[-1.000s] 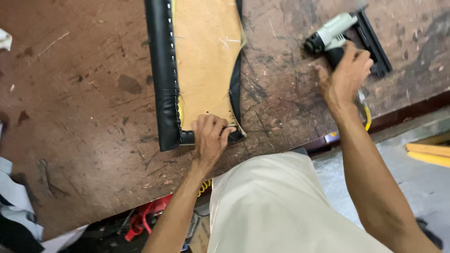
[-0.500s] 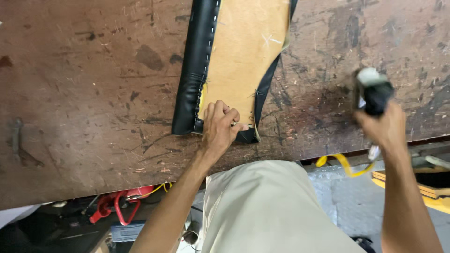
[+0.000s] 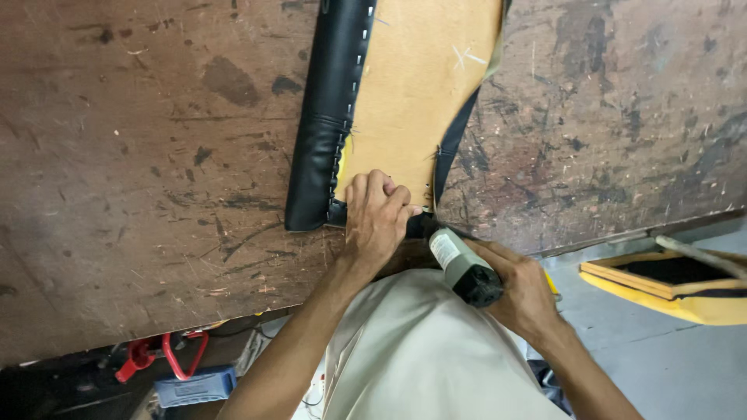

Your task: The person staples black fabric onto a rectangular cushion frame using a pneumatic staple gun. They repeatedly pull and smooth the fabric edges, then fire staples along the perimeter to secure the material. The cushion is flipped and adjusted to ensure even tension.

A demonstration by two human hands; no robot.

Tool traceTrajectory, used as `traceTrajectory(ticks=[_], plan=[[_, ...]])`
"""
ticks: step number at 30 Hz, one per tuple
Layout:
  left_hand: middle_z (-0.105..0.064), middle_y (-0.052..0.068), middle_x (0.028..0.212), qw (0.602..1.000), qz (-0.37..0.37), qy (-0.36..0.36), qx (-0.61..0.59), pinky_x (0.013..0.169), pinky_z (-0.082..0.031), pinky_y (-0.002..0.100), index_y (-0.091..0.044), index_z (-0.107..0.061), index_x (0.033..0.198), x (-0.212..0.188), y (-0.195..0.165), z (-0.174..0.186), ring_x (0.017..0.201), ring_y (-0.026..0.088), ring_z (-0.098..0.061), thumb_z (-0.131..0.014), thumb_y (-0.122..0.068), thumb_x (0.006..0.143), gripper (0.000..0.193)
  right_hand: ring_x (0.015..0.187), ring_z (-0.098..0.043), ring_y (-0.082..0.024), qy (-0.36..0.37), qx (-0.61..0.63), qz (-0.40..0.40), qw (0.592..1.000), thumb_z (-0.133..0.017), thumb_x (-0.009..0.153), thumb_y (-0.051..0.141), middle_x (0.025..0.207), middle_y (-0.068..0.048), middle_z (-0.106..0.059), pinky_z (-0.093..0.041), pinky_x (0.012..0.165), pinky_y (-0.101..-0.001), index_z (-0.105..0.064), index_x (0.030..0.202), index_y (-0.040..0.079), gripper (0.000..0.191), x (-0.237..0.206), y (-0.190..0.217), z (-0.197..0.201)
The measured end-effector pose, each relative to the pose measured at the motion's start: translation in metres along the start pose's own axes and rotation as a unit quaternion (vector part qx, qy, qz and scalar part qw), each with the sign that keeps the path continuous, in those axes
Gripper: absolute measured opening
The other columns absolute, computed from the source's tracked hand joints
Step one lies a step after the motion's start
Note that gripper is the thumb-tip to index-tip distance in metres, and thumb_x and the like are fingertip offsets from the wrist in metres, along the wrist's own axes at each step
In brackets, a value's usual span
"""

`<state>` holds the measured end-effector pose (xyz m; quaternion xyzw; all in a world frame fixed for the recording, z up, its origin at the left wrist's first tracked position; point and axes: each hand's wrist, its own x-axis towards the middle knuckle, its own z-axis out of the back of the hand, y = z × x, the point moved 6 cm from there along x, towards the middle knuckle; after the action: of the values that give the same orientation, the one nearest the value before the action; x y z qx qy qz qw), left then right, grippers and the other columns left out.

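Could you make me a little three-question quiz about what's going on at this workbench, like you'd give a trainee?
1. True or false: the left hand presses on the near end of the padded panel.
2. What does the right hand hold?
A. a hammer
B. a staple gun
C. a paintbrush
3. What colour is the covering wrapped over the panel's edge?

Key
1. True: its fingers rest on the near end, where the covering folds over the board.
2. B: the staple gun, its nose aimed at the panel's near end beside the left hand.
3. Black, with a row of staples along it, lying on the scuffed brown workbench.
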<state>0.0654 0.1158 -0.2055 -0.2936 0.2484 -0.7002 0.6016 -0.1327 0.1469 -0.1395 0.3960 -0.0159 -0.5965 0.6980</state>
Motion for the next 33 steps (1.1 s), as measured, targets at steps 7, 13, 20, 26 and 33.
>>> traceTrajectory(ticks=[7,13,20,26,33], plan=[[-0.048,0.007,0.098,1.0,0.002,-0.013,0.001,0.084,-0.039,0.045,-0.009,-0.066,0.086,-0.006,0.002,-0.004,0.096,0.027,-0.048,-0.081,-0.025,0.081,0.022,0.09,-0.076,-0.033,0.0,-0.043,0.021,0.999,-0.083,0.066,0.013,0.112,-0.014,-0.075,-0.06,0.077,-0.0395,-0.072,0.122,0.009,0.057,0.009,-0.001,-0.004],[-0.05,0.007,0.098,1.0,0.017,-0.008,-0.016,0.084,-0.039,0.045,-0.009,-0.066,0.088,-0.011,0.006,-0.012,0.097,0.027,-0.049,-0.082,-0.027,0.081,0.024,0.09,-0.075,-0.034,0.03,-0.073,0.007,0.997,-0.08,0.064,0.007,0.115,-0.014,-0.075,-0.061,0.079,-0.0392,-0.071,0.122,0.009,0.058,0.014,-0.012,-0.003],[-0.052,0.008,0.1,1.0,0.024,-0.002,-0.017,0.088,-0.039,0.045,-0.007,-0.066,0.088,-0.011,0.008,-0.009,0.099,0.027,-0.049,-0.081,-0.024,0.081,0.023,0.083,-0.076,-0.031,0.055,-0.089,-0.028,0.994,-0.081,0.066,0.006,0.103,-0.011,-0.077,-0.06,0.076,-0.0382,-0.072,0.124,0.01,0.058,0.019,-0.017,-0.001],[-0.051,0.009,0.101,1.0,0.022,-0.001,-0.02,0.087,-0.038,0.045,-0.007,-0.068,0.09,-0.015,0.009,-0.014,0.099,0.028,-0.049,-0.08,-0.025,0.081,0.023,0.084,-0.076,-0.031,0.066,-0.099,0.008,0.993,-0.083,0.065,0.01,0.103,-0.013,-0.077,-0.06,0.078,-0.0378,-0.072,0.122,0.009,0.058,0.023,-0.016,0.001],[-0.05,0.008,0.099,1.0,0.021,0.013,0.013,0.084,-0.038,0.043,-0.006,-0.068,0.09,-0.015,0.009,-0.02,0.097,0.026,-0.049,-0.08,-0.024,0.084,0.022,0.086,-0.076,-0.031,0.081,-0.141,-0.021,0.986,-0.079,0.069,0.008,0.108,-0.014,-0.076,-0.061,0.078,-0.0389,-0.072,0.124,0.01,0.056,0.03,-0.021,-0.004]])
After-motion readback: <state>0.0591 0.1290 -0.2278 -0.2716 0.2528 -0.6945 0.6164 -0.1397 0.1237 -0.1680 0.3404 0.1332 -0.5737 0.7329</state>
